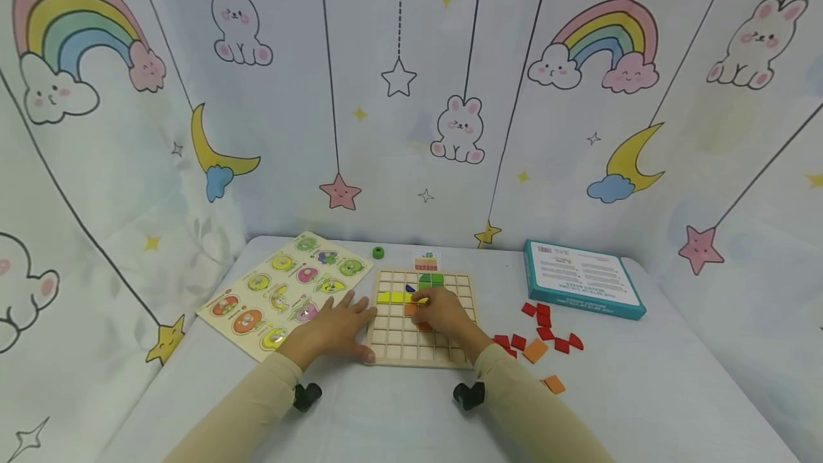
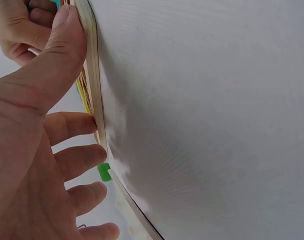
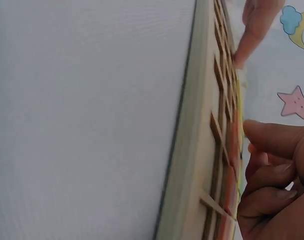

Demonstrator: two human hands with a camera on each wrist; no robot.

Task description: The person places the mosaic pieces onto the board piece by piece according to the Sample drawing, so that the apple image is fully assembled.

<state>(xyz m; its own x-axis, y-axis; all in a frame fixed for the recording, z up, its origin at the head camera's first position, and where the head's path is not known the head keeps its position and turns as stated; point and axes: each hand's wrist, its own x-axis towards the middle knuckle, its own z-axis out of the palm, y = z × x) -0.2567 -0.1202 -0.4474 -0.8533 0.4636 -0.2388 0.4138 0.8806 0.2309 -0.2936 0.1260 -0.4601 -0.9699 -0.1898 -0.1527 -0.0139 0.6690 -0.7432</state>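
Observation:
A wooden grid board (image 1: 392, 352) lies on the table, with yellow pieces (image 1: 390, 297), green pieces (image 1: 431, 280), a dark blue piece (image 1: 409, 289) and orange pieces (image 1: 411, 310) in its squares. My left hand (image 1: 337, 327) rests spread along the board's left side, thumb at the near corner. In the left wrist view its fingers (image 2: 79, 162) lie loosely against the wooden edge. Over the middle of the board is my right hand (image 1: 446, 313), index finger reaching down to the pieces and the other fingers curled. I cannot tell whether it pinches a piece.
Right of the board lie loose red pieces (image 1: 545, 333) and orange pieces (image 1: 535, 350). A teal box (image 1: 585, 279) stands behind them. On the left is a fruit puzzle board (image 1: 257, 282). A small pattern card (image 1: 426, 262) and a green bead (image 1: 378, 253) sit behind the grid.

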